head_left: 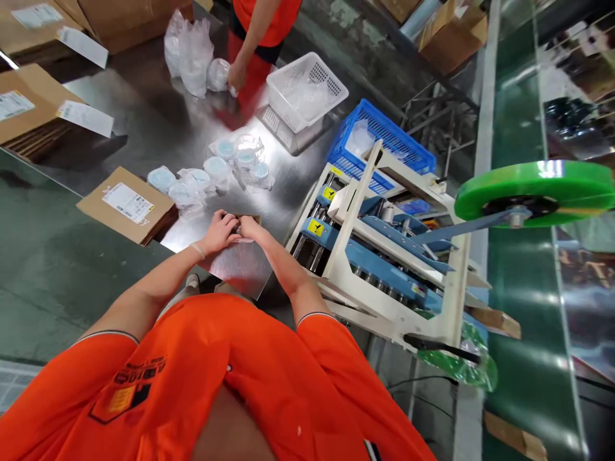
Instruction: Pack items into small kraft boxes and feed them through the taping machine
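Observation:
Both of my hands meet at a small brown cardboard box (248, 219) near the front edge of the metal table. My left hand (221, 231) has its fingers bent over the left side of the box. On the box's right side, my right hand (248, 228) grips with curled fingers. The hands hide most of the box and whatever is inside. Just beyond them lie several plastic-wrapped round items with pale blue tops (217, 169). A stack of flat cardboard with a white label (129, 202) rests to the left of my hands.
Across the metal table (144, 109), another person's hand (237, 75) touches a wrapped item beside plastic bags (195, 54). A white basket (307, 89) and a blue crate (384, 137) stand at the back right. A taping machine (384, 256) flanks the table on the right.

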### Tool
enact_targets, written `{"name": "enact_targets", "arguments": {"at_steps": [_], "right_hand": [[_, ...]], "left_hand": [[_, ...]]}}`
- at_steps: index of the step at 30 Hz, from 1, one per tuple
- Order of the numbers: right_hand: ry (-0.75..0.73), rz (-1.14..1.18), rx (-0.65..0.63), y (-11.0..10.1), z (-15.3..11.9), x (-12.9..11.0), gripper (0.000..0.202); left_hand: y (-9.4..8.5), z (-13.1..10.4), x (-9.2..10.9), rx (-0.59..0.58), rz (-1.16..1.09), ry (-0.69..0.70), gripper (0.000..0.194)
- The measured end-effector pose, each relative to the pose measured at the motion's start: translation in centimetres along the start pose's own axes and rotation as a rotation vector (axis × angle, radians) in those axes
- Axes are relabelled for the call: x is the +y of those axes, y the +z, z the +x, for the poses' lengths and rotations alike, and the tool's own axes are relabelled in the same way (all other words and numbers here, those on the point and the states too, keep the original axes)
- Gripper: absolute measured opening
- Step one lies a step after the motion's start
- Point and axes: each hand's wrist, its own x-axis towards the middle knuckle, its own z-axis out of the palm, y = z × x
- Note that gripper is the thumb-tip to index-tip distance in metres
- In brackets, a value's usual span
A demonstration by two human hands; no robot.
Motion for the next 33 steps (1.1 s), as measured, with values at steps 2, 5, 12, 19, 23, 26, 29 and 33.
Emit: {"name": "enact_targets", "arguments": {"at_steps": [2,5,12,19,23,26,29,33], "right_hand": [[0.021,-0.083,-0.005,-0.2,-0.5,0.2,0.012],[0.019,-0.138,0.16,-1.8,-3.3,2.0,0.017],[0.141,0.25,0.226,-2.0,-4.9,5.4,0.012],[-0.163,0.13,0.05,-0.7,-5.8,5.7,0.014],[-0.326,-0.073,-0.058,-1.2,-8.0,7.4,0.012],[-0.274,-0.131,-0.016,0.0,-8.5,7.6,0.02],[-0.173,-0.127,0.032,0.8,-7.7,7.2,0.017],[-0.014,-0.155,0.143,0.0,-5.6,7.2,0.043]], "left_hand": [[-0.9,0.3,0.4,-0.121,0.084,0.086,0.04],[-1.9,0.5,1.3,-0.183,0.175,0.095,0.034],[-2.5,0.1,3.0,-0.222,0.219,0.01,0.059],[-2.4,0.3,1.7,-0.23,0.047,-0.027,0.066],[-2.6,-0.6,-2.2,-0.098,-0.335,-0.163,0.065],[-1.7,-1.4,-3.9,-0.082,-0.66,-0.351,0.078],[0.4,-1.1,-3.5,-0.161,-0.874,-0.443,0.08],[1.3,0.3,-3.0,-0.158,-0.895,-0.494,0.089]]}}
